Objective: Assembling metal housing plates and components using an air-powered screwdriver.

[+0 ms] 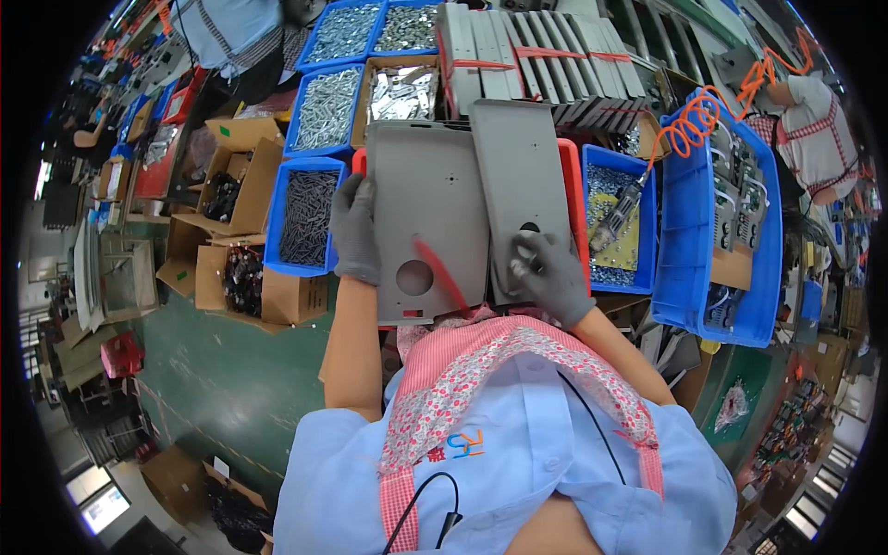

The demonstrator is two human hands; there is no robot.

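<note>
Two grey sheet-metal panels lie side by side in front of me. My left hand (355, 227), in a grey glove, grips the left edge of the wider panel (430, 190), which has a large round hole near its lower end. The narrower panel (520, 166) overlaps its right side and reaches a little farther away. Over the near part of the narrower panel is my gloved right hand (555, 276), fingers curled; whatever they hold is hidden. A red strip (442, 276), smeared by motion, slants across the wider panel between my hands.
Blue bins of screws (310, 208) and bolts (324, 109) stand left. Strapped grey panels (546, 60) are stacked beyond. At right, a screwdriver (618, 215) on an orange coiled hose (698, 120) lies over a hardware bin, beside a large blue crate (684, 231). Co-workers stand at far left and right.
</note>
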